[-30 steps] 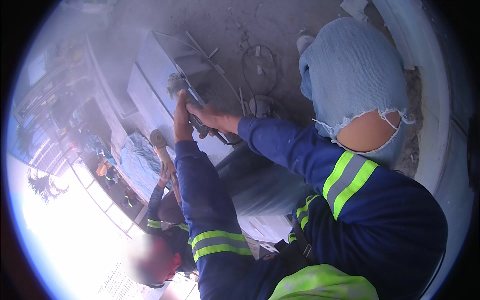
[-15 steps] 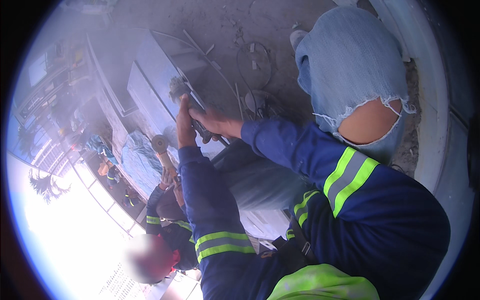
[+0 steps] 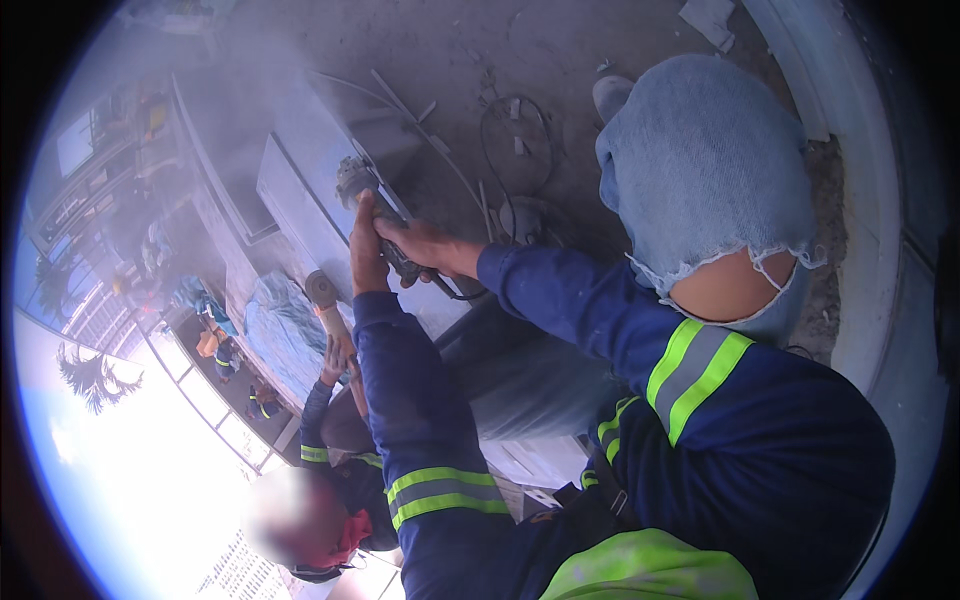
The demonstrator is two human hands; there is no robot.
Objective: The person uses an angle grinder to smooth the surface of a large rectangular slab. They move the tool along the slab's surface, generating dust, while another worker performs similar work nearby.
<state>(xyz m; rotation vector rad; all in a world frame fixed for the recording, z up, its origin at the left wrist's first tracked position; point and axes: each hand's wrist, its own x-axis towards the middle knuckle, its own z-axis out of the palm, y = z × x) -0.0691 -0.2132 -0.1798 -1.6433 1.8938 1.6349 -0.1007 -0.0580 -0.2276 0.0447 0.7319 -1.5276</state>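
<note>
An angle grinder [image 3: 353,178] is held in both my hands, its head pointing away from me at the edge of a pale flat panel [image 3: 300,195]. My left hand [image 3: 368,245] wraps round it just behind the head. Further back, my right hand [image 3: 425,248] closes over the dark body, and a black cord leaves its rear end. The disc cannot be made out clearly. Pale dust hangs over the panel to the left.
A co-worker's hand [image 3: 338,358] holds a long tool with a round end [image 3: 320,290] close to my left forearm. Blue crumpled sheeting [image 3: 285,325] lies beyond it. A looped cord [image 3: 550,150] and thin strips [image 3: 405,105] lie on the dusty ground. My denim-covered knee [image 3: 705,170] is at the right.
The view has shifted slightly, and the grinder with both hands sits a little further left. My grip looks the same. More of the cord shows behind the grinder.
</note>
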